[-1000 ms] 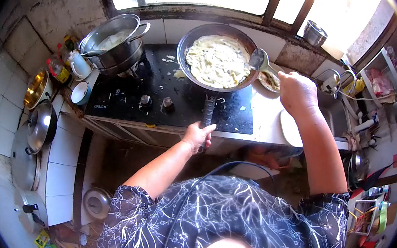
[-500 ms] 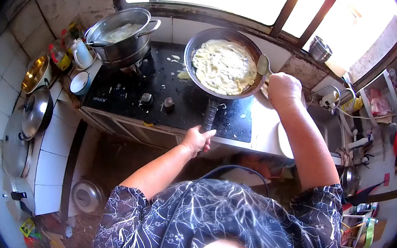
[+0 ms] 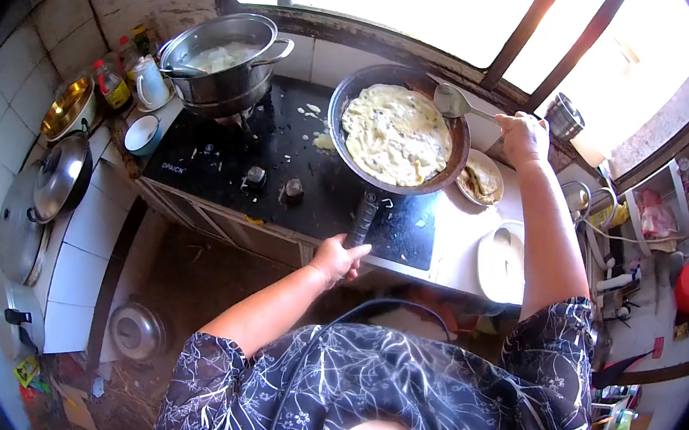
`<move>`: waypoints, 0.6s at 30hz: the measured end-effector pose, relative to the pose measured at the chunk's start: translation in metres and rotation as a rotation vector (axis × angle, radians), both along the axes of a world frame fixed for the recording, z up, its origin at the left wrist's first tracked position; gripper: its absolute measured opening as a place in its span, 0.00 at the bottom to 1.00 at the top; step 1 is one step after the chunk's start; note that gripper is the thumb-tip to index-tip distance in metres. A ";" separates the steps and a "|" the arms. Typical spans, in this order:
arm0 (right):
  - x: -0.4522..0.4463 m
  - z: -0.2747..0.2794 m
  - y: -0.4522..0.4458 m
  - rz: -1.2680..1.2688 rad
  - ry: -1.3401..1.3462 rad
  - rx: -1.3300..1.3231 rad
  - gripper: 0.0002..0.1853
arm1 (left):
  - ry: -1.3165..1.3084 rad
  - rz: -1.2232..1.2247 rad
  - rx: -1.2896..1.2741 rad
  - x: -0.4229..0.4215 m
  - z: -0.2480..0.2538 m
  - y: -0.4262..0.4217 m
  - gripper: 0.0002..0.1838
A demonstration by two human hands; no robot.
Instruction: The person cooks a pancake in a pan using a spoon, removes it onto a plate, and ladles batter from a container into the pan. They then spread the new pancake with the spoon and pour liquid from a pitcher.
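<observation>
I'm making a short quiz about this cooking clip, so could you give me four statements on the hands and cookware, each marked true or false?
1. The left hand grips the handle of the frying pan. True.
2. The right hand is empty. False: it holds a spoon.
3. Pale food lies in the frying pan. True.
4. In the picture, the steel pot stands right of the frying pan. False: it stands left of it.

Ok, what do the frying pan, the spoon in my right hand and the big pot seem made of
Frying pan: metal, perhaps coated, going by its dark, dull inner wall. Spoon: probably metal, perhaps steel, from its greyish, slightly shiny bowl. Big pot: polished metal, likely stainless steel, given the bright reflections on its silvery side.
</observation>
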State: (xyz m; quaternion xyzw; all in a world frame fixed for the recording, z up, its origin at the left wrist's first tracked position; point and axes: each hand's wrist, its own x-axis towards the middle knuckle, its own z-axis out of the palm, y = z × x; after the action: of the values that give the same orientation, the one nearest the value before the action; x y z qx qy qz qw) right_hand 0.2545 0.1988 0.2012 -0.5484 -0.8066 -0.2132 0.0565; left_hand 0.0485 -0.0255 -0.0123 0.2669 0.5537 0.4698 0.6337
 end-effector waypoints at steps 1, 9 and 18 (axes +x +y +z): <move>0.002 -0.002 0.007 0.004 0.001 0.000 0.14 | 0.010 -0.005 0.004 0.000 0.000 0.000 0.11; -0.004 -0.003 0.018 0.148 0.003 0.092 0.14 | 0.004 0.003 0.002 0.000 0.002 0.000 0.11; -0.026 0.051 -0.055 0.014 -0.072 -0.035 0.11 | -0.003 -0.006 -0.005 0.001 0.004 0.001 0.11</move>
State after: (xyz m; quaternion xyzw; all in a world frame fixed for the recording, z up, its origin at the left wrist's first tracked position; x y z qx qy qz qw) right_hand 0.2282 0.1441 0.2520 -0.5358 -0.8154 -0.2183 0.0194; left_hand 0.0490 -0.0245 -0.0080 0.2663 0.5529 0.4668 0.6367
